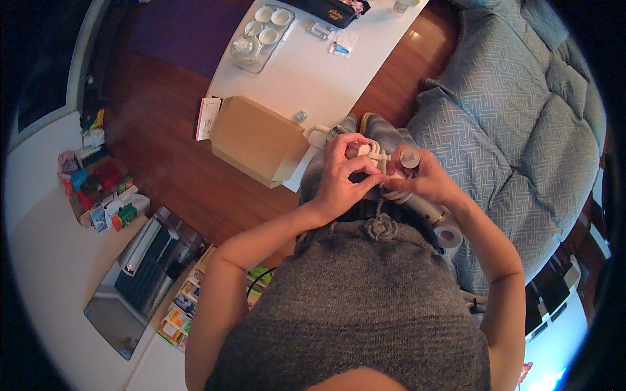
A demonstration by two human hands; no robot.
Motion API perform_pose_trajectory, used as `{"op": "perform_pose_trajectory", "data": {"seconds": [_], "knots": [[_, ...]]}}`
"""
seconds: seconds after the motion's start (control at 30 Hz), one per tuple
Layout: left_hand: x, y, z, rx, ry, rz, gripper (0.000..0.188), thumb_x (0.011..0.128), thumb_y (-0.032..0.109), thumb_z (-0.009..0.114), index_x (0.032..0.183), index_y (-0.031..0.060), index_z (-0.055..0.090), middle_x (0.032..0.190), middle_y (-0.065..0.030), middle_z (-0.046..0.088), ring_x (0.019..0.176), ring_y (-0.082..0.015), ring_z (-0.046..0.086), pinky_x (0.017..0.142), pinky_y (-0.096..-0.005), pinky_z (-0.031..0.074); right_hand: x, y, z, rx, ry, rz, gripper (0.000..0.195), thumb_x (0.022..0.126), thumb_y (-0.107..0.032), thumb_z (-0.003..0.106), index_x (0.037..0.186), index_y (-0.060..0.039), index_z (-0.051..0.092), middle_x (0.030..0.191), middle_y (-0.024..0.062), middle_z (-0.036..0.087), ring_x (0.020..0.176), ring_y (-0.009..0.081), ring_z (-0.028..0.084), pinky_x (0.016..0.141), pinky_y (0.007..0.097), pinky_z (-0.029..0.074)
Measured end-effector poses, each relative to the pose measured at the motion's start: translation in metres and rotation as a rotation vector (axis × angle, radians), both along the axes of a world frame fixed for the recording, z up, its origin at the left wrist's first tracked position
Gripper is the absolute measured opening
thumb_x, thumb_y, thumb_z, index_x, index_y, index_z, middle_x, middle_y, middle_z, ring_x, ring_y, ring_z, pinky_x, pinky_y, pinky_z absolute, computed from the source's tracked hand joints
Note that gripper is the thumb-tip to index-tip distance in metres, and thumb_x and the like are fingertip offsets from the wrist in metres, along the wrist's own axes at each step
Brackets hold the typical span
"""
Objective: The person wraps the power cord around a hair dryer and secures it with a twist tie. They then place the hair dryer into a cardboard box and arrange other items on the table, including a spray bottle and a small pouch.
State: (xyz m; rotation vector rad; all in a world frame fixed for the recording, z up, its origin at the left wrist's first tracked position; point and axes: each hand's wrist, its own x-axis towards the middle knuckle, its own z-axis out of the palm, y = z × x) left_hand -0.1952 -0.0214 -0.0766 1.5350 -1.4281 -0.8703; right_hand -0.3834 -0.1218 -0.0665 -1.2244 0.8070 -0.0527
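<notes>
Both of my hands meet above my lap. My left hand [337, 178] holds a bundled white cord [375, 152], its thumb and fingertip pinched near the bundle's lower edge. My right hand [433, 178] grips the other side of the bundle, fingers curled around a pale piece with a round end [410, 159]. Under the right hand more cord loops show, beside a white cylindrical appliance [428, 207] lying across my lap. Its lower end [448, 236] is round with a dark centre. My fingers partly hide the cord, and where it joins the appliance cannot be seen.
A cardboard box [259, 139] sits at the near end of the white table [327, 88]. Beyond it are a clear tray [254, 68] with several white cups and a teapot [244, 49], and a black pouch [323, 10]. A quilted blue-grey cover [508, 122] lies to my right.
</notes>
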Motion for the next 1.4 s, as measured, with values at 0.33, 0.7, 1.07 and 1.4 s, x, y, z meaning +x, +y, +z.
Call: {"op": "perform_pose_trajectory", "data": {"seconds": [0.33,0.7,1.07,1.4], "knots": [[0.067,-0.057,-0.001,0.1,-0.23,-0.772,0.051,0.087,0.038,0.064,0.133,0.0178,0.057,0.128,-0.0119,0.056,0.115,-0.0312,0.053,0.107,-0.0493,0.032,0.001,0.0,-0.001,-0.003,-0.015,-0.027,0.026,0.069,-0.005,0.079,0.09,-0.0057,0.065,0.084,-0.0015,0.065,0.079,0.0081,0.058,0.074,0.0247,0.048],[0.065,-0.079,0.001,0.263,-0.18,-0.889,0.043,0.087,0.04,0.063,0.124,0.0163,0.062,0.115,-0.0058,0.061,0.112,-0.0249,0.057,0.102,-0.0422,0.035,-0.004,-0.006,-0.007,0.092,-0.019,-0.02,0.029,0.07,-0.008,0.079,0.097,-0.0063,0.069,0.085,-0.0029,0.065,0.079,0.0074,0.058,0.074,0.0238,0.047],[0.069,-0.08,-0.001,0.231,-0.014,-0.831,0.019,0.086,0.027,0.069,0.098,0.0142,0.064,0.119,-0.002,0.062,0.113,-0.0206,0.057,0.102,-0.0402,0.036,-0.004,-0.009,-0.009,0.12,0.011,-0.015,0.027,0.07,-0.009,0.079,0.095,-0.0065,0.069,0.083,-0.0032,0.063,0.078,0.0073,0.056,0.072,0.0237,0.045],[0.05,-0.055,-0.007,0.103,-0.146,-0.59,0.019,0.071,0.03,0.081,0.075,0.0159,0.068,0.114,0.0052,0.065,0.104,-0.018,0.059,0.098,-0.0366,0.036,0.005,-0.008,-0.003,0.109,0.036,-0.018,0.035,0.066,-0.009,0.086,0.094,-0.0068,0.066,0.085,-0.0021,0.064,0.082,0.0086,0.057,0.076,0.0253,0.046]]}}
